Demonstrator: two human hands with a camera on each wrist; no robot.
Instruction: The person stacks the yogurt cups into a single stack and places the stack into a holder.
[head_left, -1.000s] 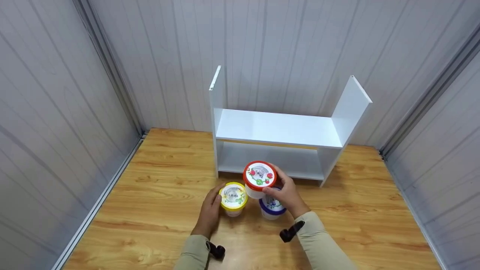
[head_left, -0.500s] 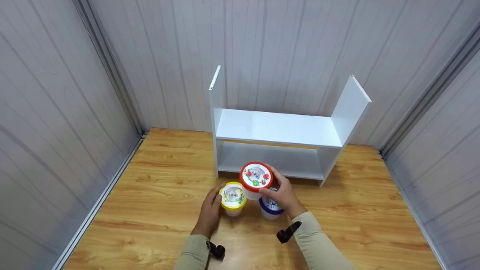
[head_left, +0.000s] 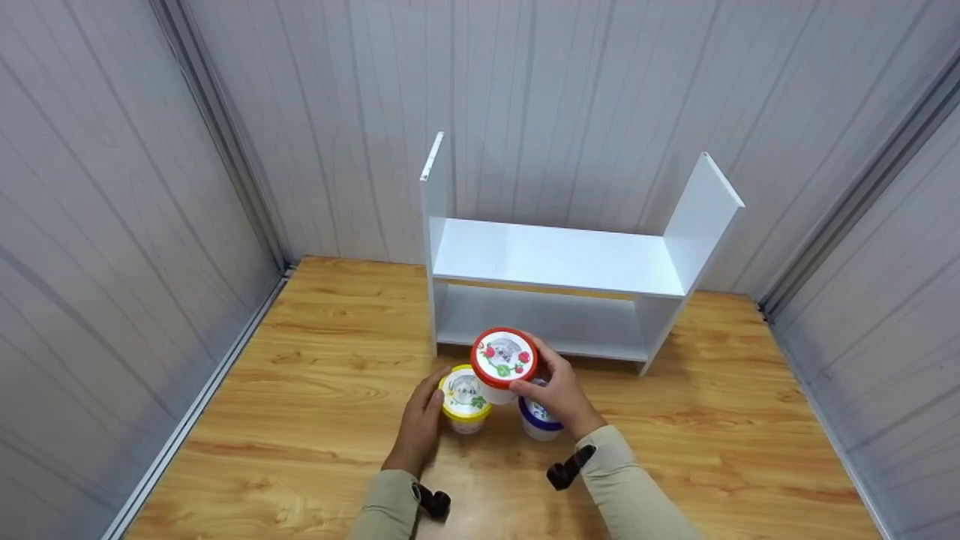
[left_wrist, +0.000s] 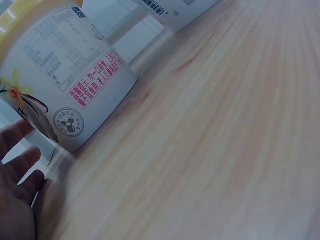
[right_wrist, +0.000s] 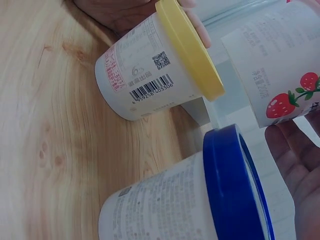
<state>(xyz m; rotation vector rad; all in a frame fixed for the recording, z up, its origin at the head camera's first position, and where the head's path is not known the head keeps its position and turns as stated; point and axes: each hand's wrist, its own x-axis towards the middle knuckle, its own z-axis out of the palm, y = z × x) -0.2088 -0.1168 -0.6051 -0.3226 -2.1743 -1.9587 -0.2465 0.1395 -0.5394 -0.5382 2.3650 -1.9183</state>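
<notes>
In the head view, my left hand (head_left: 420,424) holds the left side of a white tub with a yellow lid (head_left: 463,397), which stands upright on the wooden surface. My right hand (head_left: 556,391) grips a white tub with a red lid (head_left: 504,358), raised off the surface. From the head camera, this red-lidded tub overlaps the yellow lid's right edge. Strawberries (right_wrist: 281,106) show on its side in the right wrist view. A third tub with a blue lid (head_left: 540,421) stands under my right hand, partly hidden by it. Between the yellow and blue tubs (right_wrist: 165,205) is a gap.
Behind the tubs stands a white two-level shelf (head_left: 559,259) with tall side panels. Pale panelled walls (head_left: 360,112) enclose the back and both sides. Wooden surface (head_left: 300,390) extends to the left and right of the tubs.
My right hand has carried the red-lidded tub left and slightly toward me, so it covers more of the yellow lid. My left hand and the other two tubs stay in place.
</notes>
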